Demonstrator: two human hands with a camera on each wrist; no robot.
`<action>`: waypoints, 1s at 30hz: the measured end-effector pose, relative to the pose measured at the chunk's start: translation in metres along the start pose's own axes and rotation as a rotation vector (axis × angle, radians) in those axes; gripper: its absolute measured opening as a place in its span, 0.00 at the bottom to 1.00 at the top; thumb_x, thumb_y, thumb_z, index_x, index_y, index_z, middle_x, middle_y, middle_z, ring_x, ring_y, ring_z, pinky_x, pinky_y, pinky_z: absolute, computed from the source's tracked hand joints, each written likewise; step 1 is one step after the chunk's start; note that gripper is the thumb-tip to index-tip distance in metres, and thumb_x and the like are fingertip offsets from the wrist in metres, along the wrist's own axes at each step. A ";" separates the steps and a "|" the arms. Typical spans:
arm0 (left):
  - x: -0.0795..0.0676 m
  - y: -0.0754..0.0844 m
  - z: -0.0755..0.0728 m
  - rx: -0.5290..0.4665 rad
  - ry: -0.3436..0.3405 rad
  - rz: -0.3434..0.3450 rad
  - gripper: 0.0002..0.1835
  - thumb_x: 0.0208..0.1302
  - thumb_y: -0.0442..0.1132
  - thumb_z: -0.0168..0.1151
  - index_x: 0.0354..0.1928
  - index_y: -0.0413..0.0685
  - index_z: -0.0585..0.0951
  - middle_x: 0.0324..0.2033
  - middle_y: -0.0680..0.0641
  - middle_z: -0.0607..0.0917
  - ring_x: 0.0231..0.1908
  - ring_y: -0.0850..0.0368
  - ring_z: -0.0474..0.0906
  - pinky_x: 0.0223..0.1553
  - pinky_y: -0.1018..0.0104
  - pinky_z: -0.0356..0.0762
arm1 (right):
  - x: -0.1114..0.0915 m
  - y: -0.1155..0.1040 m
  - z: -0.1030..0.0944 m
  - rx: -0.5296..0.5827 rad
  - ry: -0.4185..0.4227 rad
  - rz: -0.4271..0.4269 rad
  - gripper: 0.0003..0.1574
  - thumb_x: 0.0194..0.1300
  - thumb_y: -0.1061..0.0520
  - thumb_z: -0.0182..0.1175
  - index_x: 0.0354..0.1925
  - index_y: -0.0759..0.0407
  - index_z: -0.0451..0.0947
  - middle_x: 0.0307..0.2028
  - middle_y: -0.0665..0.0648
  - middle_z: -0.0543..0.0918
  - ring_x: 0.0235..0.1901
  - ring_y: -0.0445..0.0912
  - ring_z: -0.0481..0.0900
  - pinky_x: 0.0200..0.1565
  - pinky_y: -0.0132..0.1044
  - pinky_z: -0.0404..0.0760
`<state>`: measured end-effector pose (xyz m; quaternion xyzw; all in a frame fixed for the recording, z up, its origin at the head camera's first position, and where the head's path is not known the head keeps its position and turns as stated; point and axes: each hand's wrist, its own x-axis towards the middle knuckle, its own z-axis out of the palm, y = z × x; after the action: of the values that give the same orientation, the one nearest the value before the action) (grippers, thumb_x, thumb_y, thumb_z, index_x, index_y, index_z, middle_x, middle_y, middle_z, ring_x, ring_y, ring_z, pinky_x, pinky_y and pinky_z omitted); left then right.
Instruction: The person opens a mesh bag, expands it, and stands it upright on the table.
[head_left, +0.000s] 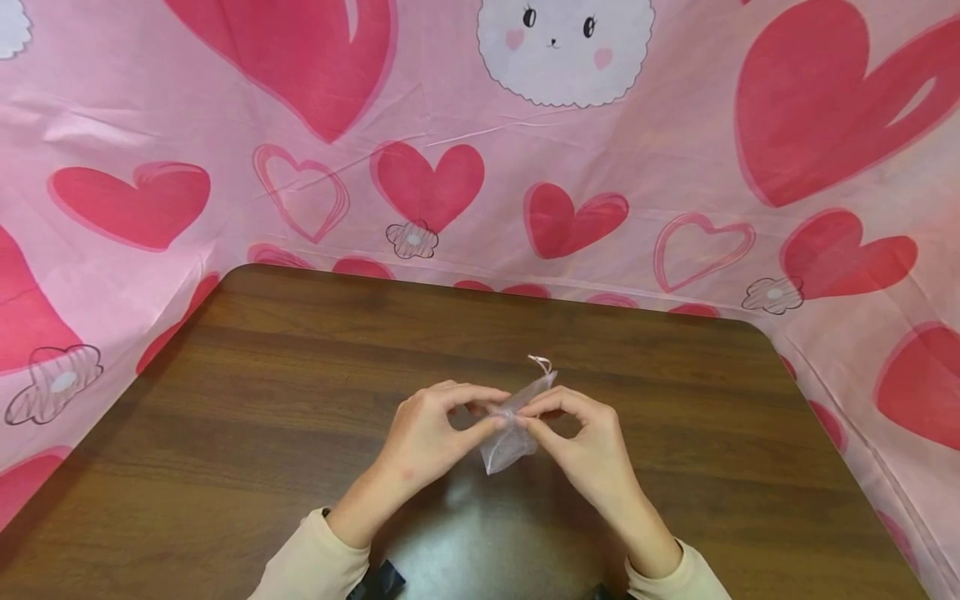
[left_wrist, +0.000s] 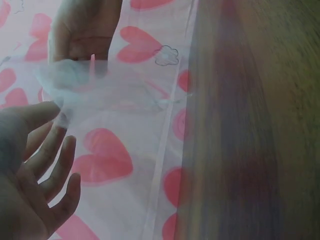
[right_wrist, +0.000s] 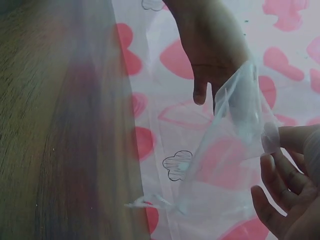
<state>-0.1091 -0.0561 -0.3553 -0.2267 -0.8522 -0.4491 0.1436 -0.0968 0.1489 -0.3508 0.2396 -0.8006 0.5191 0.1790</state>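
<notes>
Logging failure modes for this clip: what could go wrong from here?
1. Tear: the sheer pouch looks thin, and the left hand and right hand both pinch it; a hard pull apart might rip it.
2. Snag: the cord loop sticks out free at its far end and could catch.
3. Drop: it's held up off the table, so a slip might let it fall.

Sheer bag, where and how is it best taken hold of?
Probably pinch the sheer bag around its middle, coming from both sides, as the left hand and right hand do. It looks thin and creased, so thumb and fingertips suit it; its string loop stands out at the far end.
</notes>
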 end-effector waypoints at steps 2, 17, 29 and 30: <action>0.000 -0.001 0.000 0.012 -0.001 0.009 0.13 0.53 0.45 0.78 0.42 0.64 0.89 0.27 0.68 0.81 0.31 0.68 0.77 0.33 0.68 0.74 | 0.000 -0.001 0.000 -0.001 -0.012 -0.001 0.13 0.54 0.70 0.72 0.34 0.54 0.87 0.32 0.51 0.86 0.34 0.42 0.82 0.39 0.34 0.78; 0.000 0.002 -0.002 -0.020 0.109 -0.119 0.10 0.49 0.42 0.79 0.25 0.62 0.84 0.24 0.64 0.80 0.29 0.66 0.77 0.35 0.61 0.77 | 0.000 -0.003 0.002 -0.016 -0.026 0.019 0.12 0.58 0.65 0.71 0.41 0.54 0.87 0.35 0.45 0.86 0.35 0.41 0.81 0.41 0.35 0.79; 0.000 0.001 -0.001 -0.018 0.090 -0.053 0.12 0.51 0.41 0.79 0.35 0.64 0.84 0.27 0.66 0.82 0.32 0.63 0.81 0.37 0.63 0.77 | 0.001 -0.002 0.002 -0.052 0.105 0.010 0.11 0.52 0.69 0.74 0.32 0.55 0.88 0.30 0.48 0.85 0.32 0.41 0.81 0.38 0.28 0.76; 0.000 0.000 0.000 -0.017 0.088 -0.039 0.13 0.51 0.41 0.79 0.36 0.64 0.84 0.29 0.65 0.82 0.32 0.63 0.81 0.37 0.63 0.77 | 0.001 -0.002 0.002 -0.058 0.110 0.003 0.11 0.52 0.69 0.74 0.32 0.55 0.87 0.30 0.48 0.85 0.32 0.41 0.81 0.38 0.28 0.75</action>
<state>-0.1091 -0.0563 -0.3549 -0.1912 -0.8454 -0.4687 0.1703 -0.0966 0.1464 -0.3498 0.2043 -0.8046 0.5083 0.2290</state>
